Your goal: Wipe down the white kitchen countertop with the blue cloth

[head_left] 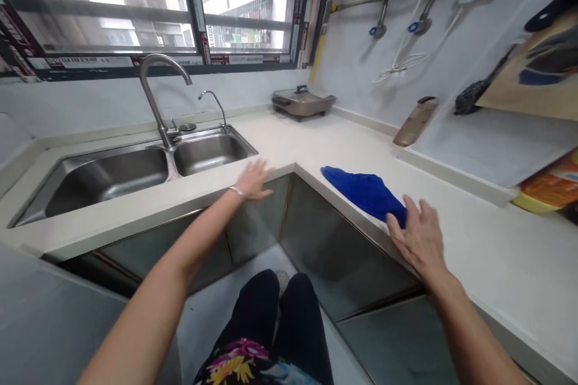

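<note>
Both hands were spread at the L-shaped countertop, the right one by a blue cloth.

In the head view, the cloth lay bunched along the front edge of the right-hand stretch, just past the inner corner. The right hand was wide, its fingers parted and slightly curled at the cloth's near end; whether they touched it could not be told. The left hand, a bracelet at its wrist, was wide and held nothing, at the left stretch's front edge near the double-bowl sink. A tall faucet and a slim faucet stood behind the bowls, and a lidded electric griddle sat in the far corner.
</note>
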`<state>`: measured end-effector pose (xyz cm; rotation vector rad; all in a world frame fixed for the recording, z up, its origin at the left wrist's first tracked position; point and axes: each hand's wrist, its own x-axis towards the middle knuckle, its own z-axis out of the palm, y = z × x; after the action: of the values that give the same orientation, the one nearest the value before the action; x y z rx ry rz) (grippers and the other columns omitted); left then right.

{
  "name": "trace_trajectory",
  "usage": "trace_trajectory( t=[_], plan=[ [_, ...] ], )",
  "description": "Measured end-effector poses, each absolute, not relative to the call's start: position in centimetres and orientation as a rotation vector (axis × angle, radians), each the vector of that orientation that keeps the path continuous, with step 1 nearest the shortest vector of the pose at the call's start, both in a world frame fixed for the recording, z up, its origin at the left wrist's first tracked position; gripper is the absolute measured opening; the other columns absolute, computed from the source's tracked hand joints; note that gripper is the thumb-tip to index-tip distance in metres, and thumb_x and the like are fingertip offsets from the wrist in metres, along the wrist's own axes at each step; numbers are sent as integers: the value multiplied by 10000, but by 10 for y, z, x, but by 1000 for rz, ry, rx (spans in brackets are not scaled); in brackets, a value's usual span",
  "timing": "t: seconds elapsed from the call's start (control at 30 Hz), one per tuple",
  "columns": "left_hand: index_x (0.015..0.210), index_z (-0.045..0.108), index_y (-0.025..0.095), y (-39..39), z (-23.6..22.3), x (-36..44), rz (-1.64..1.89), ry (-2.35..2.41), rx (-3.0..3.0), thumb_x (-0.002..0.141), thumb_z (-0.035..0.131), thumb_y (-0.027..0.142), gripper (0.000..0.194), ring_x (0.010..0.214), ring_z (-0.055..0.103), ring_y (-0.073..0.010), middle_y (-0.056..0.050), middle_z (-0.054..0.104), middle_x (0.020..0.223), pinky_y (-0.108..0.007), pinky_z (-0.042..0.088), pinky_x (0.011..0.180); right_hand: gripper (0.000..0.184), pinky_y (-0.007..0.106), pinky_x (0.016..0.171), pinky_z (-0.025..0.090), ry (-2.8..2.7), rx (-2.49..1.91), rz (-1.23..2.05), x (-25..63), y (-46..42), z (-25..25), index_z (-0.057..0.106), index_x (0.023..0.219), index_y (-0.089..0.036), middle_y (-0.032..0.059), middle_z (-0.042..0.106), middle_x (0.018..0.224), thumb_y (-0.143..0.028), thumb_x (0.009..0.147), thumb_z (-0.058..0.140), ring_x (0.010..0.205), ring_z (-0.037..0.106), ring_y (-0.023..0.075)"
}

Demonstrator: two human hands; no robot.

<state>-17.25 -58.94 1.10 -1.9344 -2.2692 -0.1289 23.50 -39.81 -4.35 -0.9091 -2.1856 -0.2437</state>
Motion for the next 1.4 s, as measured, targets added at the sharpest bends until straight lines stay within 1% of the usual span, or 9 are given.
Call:
trace_trajectory(
  t=[0.07,0.2,0.3,0.43,0.6,0.83,0.97,1.1,1.4],
  plan=[
    [1580,319,153,-639,10,-218,68,-2449,-1773,845,625,586,906,1527,144,-440,-241,233,1642,-623,100,1214,682,662,1003,409,-2259,-1019,-214,195,-385,-38,398,1524,-129,269,406,1483,-554,990,401,1329,405,444],
    [1606,244,316,-686,3,-254,253,-2526,-1762,866,580,593,859,1476,235,-488,-134,215,1676,-718,81,1157,581,677,920,425,-2380,-1275,-133,145,-365,-32,540,1437,-243,214,498,1418,-583,989,394,1187,505,405],
    [1615,211,317,-673,0,-253,179,-2547,-1749,863,533,669,890,1467,214,-513,-161,223,1665,-734,96,1136,484,544,889,458,-2348,-1305,-238,138,-368,-32,663,1275,-215,196,574,1286,-519,996,410,1091,540,354],
    [1622,179,301,-636,-3,-250,54,-2622,-1703,848,507,722,939,1481,140,-534,-206,184,1658,-737,121,1122,449,423,818,445,-2408,-1071,-559,170,-401,-43,650,1240,-126,212,606,1215,-442,1002,438,1009,554,313],
    [1615,197,320,-621,-10,-256,-10,-2669,-1685,847,472,747,921,1504,34,-525,-162,93,1690,-739,55,1129,316,486,964,393,-2491,-702,-1006,277,-444,-88,661,1237,-202,152,624,1309,-204,956,515,1181,537,320],
    [1623,120,332,-624,-8,-253,-32,-2704,-1689,863,447,717,913,1516,-8,-496,-100,24,1707,-693,-12,1157,509,579,1144,344,-2913,-551,-835,355,-447,-157,632,1344,-185,130,586,1434,-125,888,414,1418,422,336],
    [1625,109,320,-626,-4,-251,-3,-2723,-1707,846,439,758,953,1510,-28,-506,-95,14,1708,-692,-27,1159,694,589,1194,298,-2933,-710,-635,318,-440,-171,401,1547,-119,132,402,1593,-102,854,403,1520,249,354],
    [1628,109,283,-610,1,-254,32,-2740,-1766,791,470,820,1058,1497,-43,-537,-122,-4,1703,-679,-39,1167,762,577,1207,302,-2996,-616,-445,248,-425,-178,235,1594,-92,124,313,1629,-55,844,365,1528,223,337],
    [1634,30,265,-575,5,-259,-89,-2665,-1990,771,504,789,1115,1535,-93,-428,-67,85,1704,-563,-35,1238,682,570,1250,178,-3039,-392,-506,79,-372,-223,362,1554,-68,141,217,1661,-99,873,374,1554,97,330]
  ],
)
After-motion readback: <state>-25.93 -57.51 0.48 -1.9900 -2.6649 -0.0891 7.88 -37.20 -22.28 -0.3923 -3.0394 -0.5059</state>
